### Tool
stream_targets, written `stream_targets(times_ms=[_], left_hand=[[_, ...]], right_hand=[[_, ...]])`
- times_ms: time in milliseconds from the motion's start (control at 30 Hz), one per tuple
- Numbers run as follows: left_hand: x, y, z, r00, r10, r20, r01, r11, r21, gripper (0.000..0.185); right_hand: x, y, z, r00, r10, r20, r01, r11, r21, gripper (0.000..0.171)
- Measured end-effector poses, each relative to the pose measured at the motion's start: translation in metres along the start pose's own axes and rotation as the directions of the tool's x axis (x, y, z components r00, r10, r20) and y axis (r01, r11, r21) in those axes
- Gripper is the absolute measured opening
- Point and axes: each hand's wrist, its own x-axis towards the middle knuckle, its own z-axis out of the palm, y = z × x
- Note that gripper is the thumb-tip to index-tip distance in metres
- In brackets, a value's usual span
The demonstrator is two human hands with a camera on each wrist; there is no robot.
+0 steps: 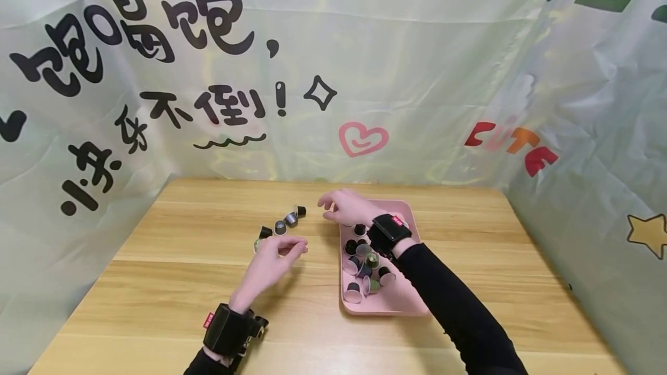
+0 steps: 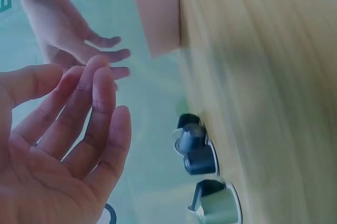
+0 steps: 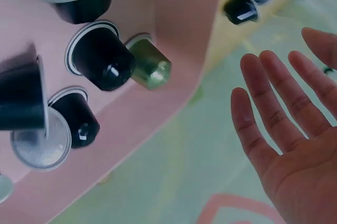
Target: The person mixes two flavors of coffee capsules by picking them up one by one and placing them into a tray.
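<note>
1. Backdrop: pale green printed cloth (image 1: 417, 45) fills the upper frame of the head view behind a light wooden table (image 1: 156, 282).
2. Pink rectangular plastic tray (image 1: 401, 300), right of centre: holds a heap of small dark and green coffee capsules (image 1: 365, 262), some tipped on their sides.
3. Loose group of dark and silver capsules (image 1: 283, 224) on the table, centre frame, just left of the tray.
4. Left hand (image 1: 271, 265): empty, fingers relaxed and slightly spread, poised just below the loose group.
5. Right hand (image 1: 346, 207): empty, fingers spread, over the tray's upper left corner, near the loose group.
6. Step, as judged: between picks, moving capsules between tray and table. The next move calls for a fingertip pinch on one capsule without scattering its neighbours.
7. Writing: large black Chinese characters at upper left; "CUTE" in red and orange at right; capsule labels unreadable.
</note>
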Motion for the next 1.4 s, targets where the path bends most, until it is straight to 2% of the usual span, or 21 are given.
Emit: stream_targets(times_ms=[300, 700, 1167, 1400], left_hand=[[0.003, -0.004, -0.009, 1.0, 0.012, -0.021, -0.012, 1.0, -0.01, 0.02], [0.002, -0.006, -0.015, 1.0, -0.011, -0.021, 0.011, 1.0, 0.005, 0.017], [0.002, -0.005, -0.018, 1.0, -0.007, -0.018, 0.007, 1.0, 0.013, 0.017], [0.003, -0.007, -0.017, 0.999, 0.025, -0.031, -0.025, 1.0, 0.015, 0.016]], right_hand=[[0.036, -0.003, 0.016, 0.999, 0.014, 0.038, -0.012, 0.998, -0.063, 0.039], [0.069, -0.008, 0.032, 0.995, -0.052, 0.089, 0.059, 0.995, -0.082, 0.043], [0.084, -0.008, 0.037, 0.99, -0.037, 0.134, 0.055, 0.99, -0.133, 0.04], [0.087, -0.011, 0.039, 0.986, -0.021, 0.165, 0.058, 0.973, -0.222, 0.037]])
